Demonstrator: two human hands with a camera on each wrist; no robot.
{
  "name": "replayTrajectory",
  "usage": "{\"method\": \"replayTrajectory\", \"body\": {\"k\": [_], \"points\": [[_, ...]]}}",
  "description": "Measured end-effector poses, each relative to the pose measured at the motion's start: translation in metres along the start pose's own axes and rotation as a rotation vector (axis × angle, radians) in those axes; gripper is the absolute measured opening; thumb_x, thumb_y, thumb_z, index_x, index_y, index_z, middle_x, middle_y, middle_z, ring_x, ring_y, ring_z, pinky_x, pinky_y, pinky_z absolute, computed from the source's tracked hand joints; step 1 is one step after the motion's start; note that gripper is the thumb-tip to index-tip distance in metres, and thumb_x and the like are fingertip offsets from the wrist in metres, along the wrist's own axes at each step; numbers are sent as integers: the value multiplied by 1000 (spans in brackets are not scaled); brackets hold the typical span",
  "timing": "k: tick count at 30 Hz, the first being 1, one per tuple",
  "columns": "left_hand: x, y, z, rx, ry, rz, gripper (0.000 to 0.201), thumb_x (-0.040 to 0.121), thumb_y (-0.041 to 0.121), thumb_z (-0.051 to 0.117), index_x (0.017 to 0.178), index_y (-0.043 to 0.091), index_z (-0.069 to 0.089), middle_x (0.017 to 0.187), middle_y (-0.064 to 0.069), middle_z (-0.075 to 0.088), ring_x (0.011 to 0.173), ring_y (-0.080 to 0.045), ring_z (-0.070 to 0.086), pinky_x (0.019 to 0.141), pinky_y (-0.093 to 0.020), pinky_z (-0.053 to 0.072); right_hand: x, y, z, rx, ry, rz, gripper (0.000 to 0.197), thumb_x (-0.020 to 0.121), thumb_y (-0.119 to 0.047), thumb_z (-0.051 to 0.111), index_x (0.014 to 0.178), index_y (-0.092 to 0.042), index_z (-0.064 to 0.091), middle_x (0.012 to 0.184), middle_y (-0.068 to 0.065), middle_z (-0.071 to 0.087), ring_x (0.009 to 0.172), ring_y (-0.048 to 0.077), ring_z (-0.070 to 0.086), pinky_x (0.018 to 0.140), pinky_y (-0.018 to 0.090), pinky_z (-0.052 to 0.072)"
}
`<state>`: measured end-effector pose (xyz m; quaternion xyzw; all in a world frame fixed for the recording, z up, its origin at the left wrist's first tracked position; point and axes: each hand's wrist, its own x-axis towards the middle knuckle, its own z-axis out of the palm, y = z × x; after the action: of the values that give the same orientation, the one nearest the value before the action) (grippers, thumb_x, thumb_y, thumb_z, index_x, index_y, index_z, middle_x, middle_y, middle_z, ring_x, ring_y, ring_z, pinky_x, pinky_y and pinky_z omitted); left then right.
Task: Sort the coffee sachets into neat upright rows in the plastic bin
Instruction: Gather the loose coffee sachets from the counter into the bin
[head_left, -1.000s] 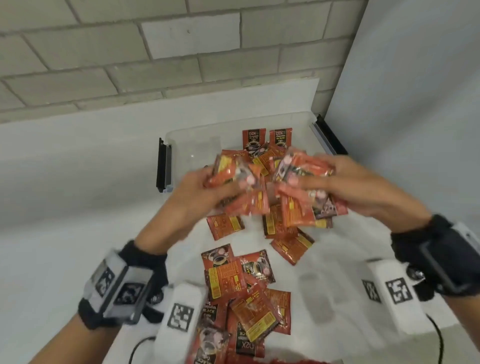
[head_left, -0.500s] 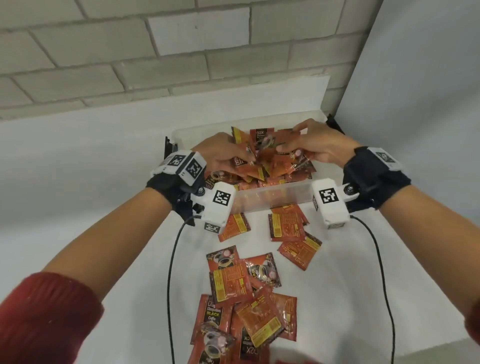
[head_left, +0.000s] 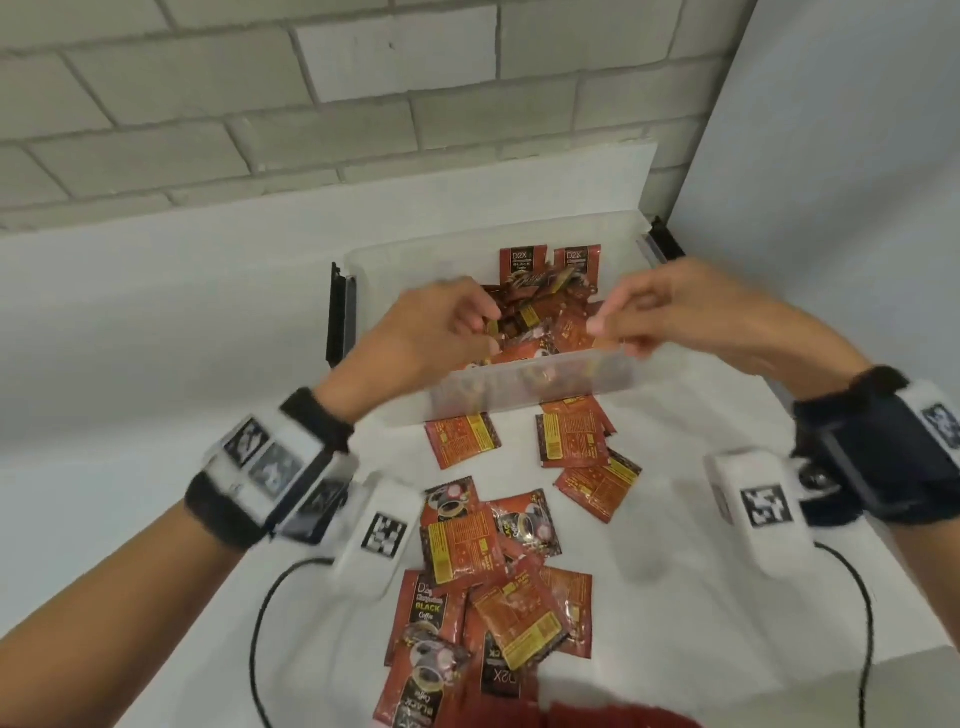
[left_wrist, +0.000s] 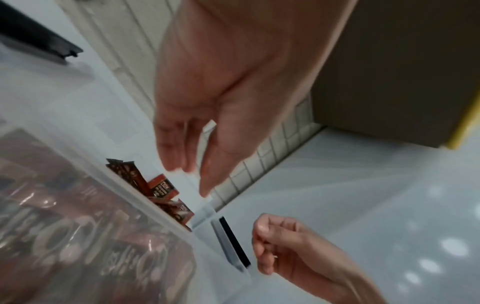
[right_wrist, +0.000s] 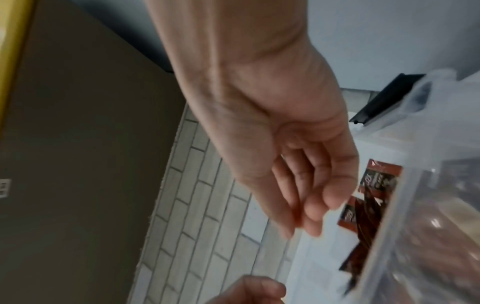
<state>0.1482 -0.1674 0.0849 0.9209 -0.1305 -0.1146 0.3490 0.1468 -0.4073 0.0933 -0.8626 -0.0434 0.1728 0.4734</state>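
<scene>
A clear plastic bin (head_left: 545, 371) stands at the back of the white table. A loose, tumbled heap of red coffee sachets (head_left: 550, 322) lies in it, and two sachets (head_left: 522, 262) stand upright against its far wall. My left hand (head_left: 441, 332) and right hand (head_left: 654, 317) hover over the bin's near edge, fingers loosely curled, holding nothing. The left wrist view shows my left hand (left_wrist: 194, 164) empty above the bin wall (left_wrist: 130, 205). In the right wrist view my right hand (right_wrist: 306, 205) is empty too. Several more sachets (head_left: 467, 540) lie scattered on the table before the bin.
Black latch handles (head_left: 337, 317) sit on both ends of the bin. A brick wall runs behind it and a grey panel (head_left: 831, 208) closes the right side. Black cables (head_left: 260, 623) trail from my wrists across the table (head_left: 156, 364).
Both hands carried handfuls of sachets over the bin and let them go into it. The hands have since drawn back toward the near edge, empty.
</scene>
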Motion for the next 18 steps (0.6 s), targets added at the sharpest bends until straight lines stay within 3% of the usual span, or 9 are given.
{"method": "replayTrajectory", "body": {"k": [3, 6, 9, 11, 14, 16, 18], "points": [[-32, -6, 14, 99, -201, 97, 16, 90, 23, 62, 105, 27, 60, 95, 15, 60, 87, 2, 57, 73, -9, 46, -22, 19, 30, -144, -156, 38, 22, 86, -36, 65, 87, -15, 72, 76, -4, 70, 60, -1, 61, 59, 13, 51], [-46, -27, 36, 181, -252, 89, 26, 97, 20, 51, 123, 21, 57, 110, 11, 57, 100, -6, 57, 79, -9, 41, -25, 52, 60, -351, -138, 52, 35, 86, -45, 64, 115, -26, 65, 97, -5, 66, 83, 3, 61, 68, 16, 48], [-49, -51, 59, 302, -309, 50, 48, 103, 22, 36, 149, 23, 26, 147, 2, 37, 126, -19, 41, 99, -23, 35, -23, 74, 82, -553, -139, 61, 56, 87, -54, 59, 137, -35, 44, 121, 1, 49, 113, 18, 42, 94, 32, 41], [-50, -63, 71, 414, -311, -14, 51, 104, 24, 32, 152, 23, 14, 154, 0, 23, 128, -24, 32, 103, -33, 34, -23, 81, 92, -660, -65, 66, 54, 86, -58, 57, 131, -31, 44, 121, 2, 38, 119, 21, 29, 98, 35, 32], [-53, -72, 81, 519, -219, -10, 39, 102, 30, 37, 140, 23, 36, 138, -3, 30, 120, -21, 27, 101, -34, 37, -19, 83, 98, -703, -6, 76, 36, 85, -51, 63, 104, -23, 50, 119, 0, 35, 118, 20, 27, 96, 32, 28], [-54, -75, 85, 508, -153, -23, 27, 99, 32, 45, 125, 24, 46, 134, -2, 31, 120, -20, 24, 101, -32, 36, -16, 83, 99, -728, -22, 94, 40, 84, -47, 67, 106, -21, 47, 122, 2, 40, 118, 21, 31, 95, 34, 29], [-52, -76, 86, 454, -133, -61, 19, 96, 29, 52, 113, 26, 45, 136, -1, 32, 122, -20, 26, 99, -34, 33, -13, 83, 96, -741, -31, 123, 57, 81, -48, 70, 119, -18, 41, 124, 5, 43, 117, 23, 34, 95, 36, 31]]}}
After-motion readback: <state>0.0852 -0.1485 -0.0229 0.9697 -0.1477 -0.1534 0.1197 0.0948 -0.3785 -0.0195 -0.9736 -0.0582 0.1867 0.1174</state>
